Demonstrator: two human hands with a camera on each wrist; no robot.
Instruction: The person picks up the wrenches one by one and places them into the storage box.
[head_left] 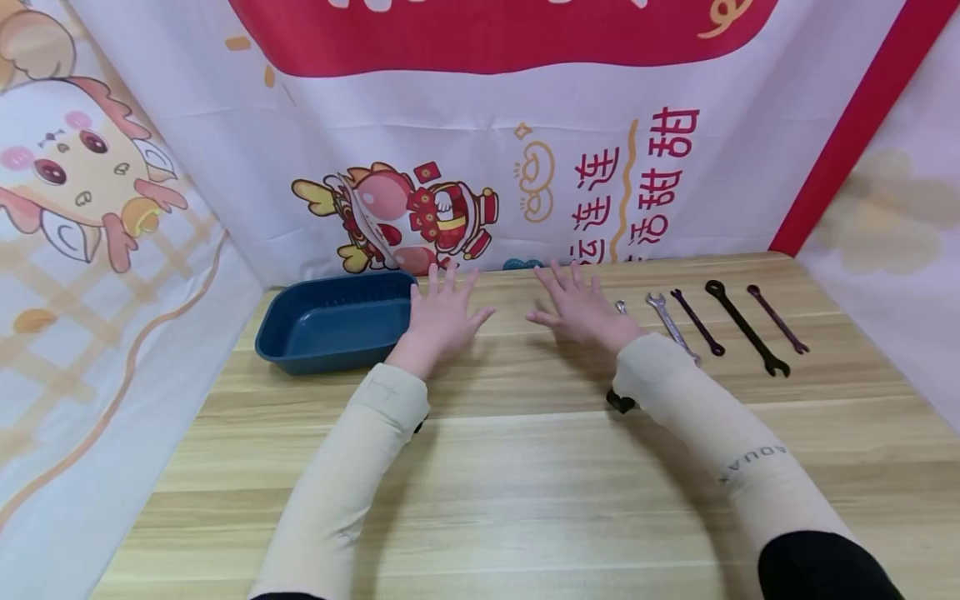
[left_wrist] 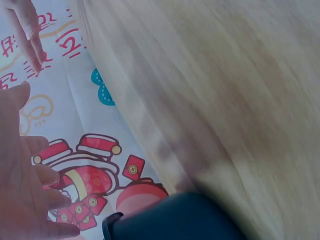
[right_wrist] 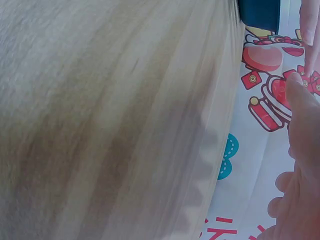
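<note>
My left hand (head_left: 441, 319) is held above the table with its fingers spread, beside the right end of a dark blue plastic basin (head_left: 296, 364). It holds nothing. My right hand (head_left: 581, 310), also spread and holding nothing, is to the left of a row of wrenches. Closest to it is a small silver wrench (head_left: 621, 307), partly hidden by the hand and sleeve. Then come a larger silver wrench (head_left: 666, 319), a dark purple wrench (head_left: 697, 322), a long black wrench (head_left: 742, 323) and another purple wrench (head_left: 778, 318). Both wrist views show the hands' shadows on the wood.
The wooden table (head_left: 495, 500) meets a printed white cloth (head_left: 450, 117) along its back edge. More cloth hangs on the left and right sides. The basin stands at the back left, the wrenches at the back right.
</note>
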